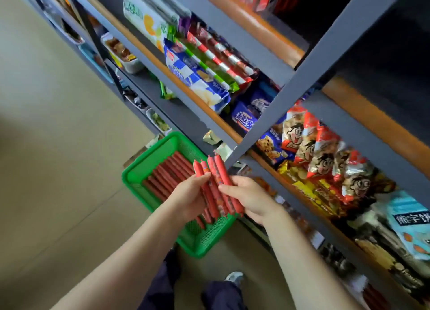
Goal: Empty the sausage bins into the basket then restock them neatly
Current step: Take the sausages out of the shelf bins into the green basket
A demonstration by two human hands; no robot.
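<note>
Here we hold a small bundle of red sausages (215,186) between both hands, above the basket: our left hand (188,197) curls under and around the bundle from one side, thumb tip pressing near its upper end, while our right hand (250,197) cups it from the other side, fingers wrapped behind and thumb laid across the front. So both grips are closed on the same bundle, which points up and away from us, four rounded ends showing at the top. Just below it sits the green basket (139,167) on the floor, and in it a row of more sausages (167,172) lies side by side, fairly orderly. That suggests to us the emptying is well along or finished, since the basket holds a good stock. We cannot tell whether this bundle is going into the basket or coming out for restocking. The sausage bins themselves we cannot pick out with any certainty; the shelf (267,133) to our right shows biscuit packs (197,77) and snack bags (325,161), and its lower levels are dark and blurred. Neat restocking, as far as we can judge, remains to be done.
</note>
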